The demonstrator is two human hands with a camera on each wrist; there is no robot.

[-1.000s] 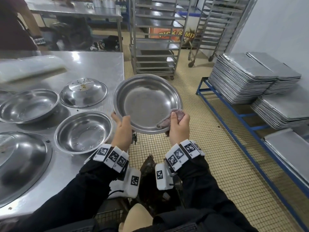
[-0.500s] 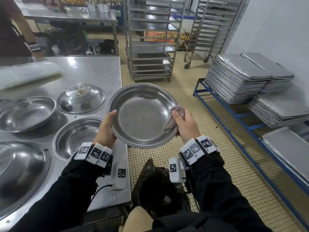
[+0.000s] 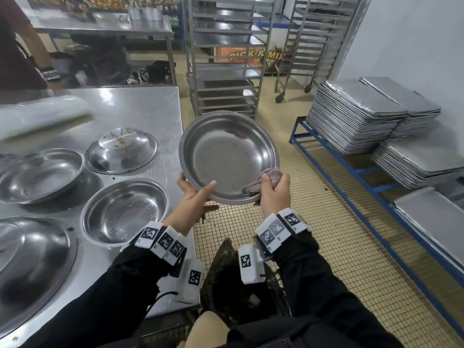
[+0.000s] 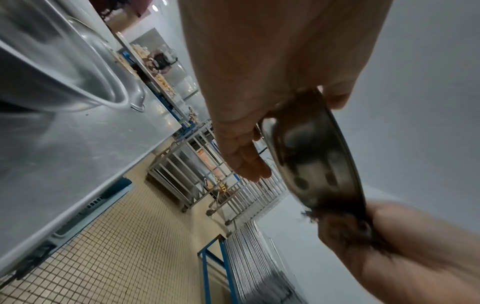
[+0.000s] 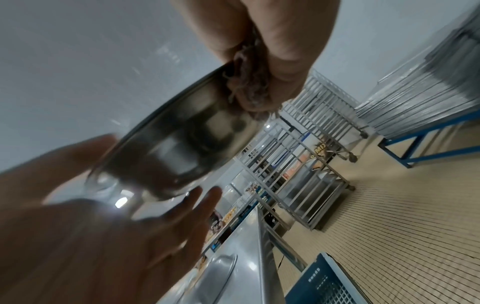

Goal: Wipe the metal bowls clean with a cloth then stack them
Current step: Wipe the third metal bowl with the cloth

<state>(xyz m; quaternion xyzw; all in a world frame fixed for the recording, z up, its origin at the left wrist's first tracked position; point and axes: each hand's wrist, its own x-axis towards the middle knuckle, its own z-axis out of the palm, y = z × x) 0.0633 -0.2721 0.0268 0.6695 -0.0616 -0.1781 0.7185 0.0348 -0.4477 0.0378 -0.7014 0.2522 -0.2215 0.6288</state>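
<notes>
I hold a shallow metal bowl (image 3: 227,156) tilted up in the air, just right of the steel table (image 3: 140,109). My left hand (image 3: 194,194) holds its lower left rim, thumb on the inside and straight fingers under the base (image 4: 315,156). My right hand (image 3: 275,190) grips a crumpled purplish cloth (image 3: 266,179) and presses it over the bowl's lower right rim (image 5: 249,86). On the table lie an upright bowl (image 3: 124,212), another upright one (image 3: 37,175) and an upside-down bowl (image 3: 121,149) with brown specks.
A large metal basin (image 3: 30,259) sits at the table's near left, a white plastic roll (image 3: 42,116) at the back. A dark bin (image 3: 238,285) stands below my hands. Wheeled racks (image 3: 226,54) and stacked baking trays (image 3: 364,114) on a blue frame line the right; another person (image 3: 17,46) stands far left.
The cloth in my right hand has slid from the bowl's right rim down to its lower right edge. My left hand has shifted its hold toward the bottom rim, and the bowl has turned slightly.
</notes>
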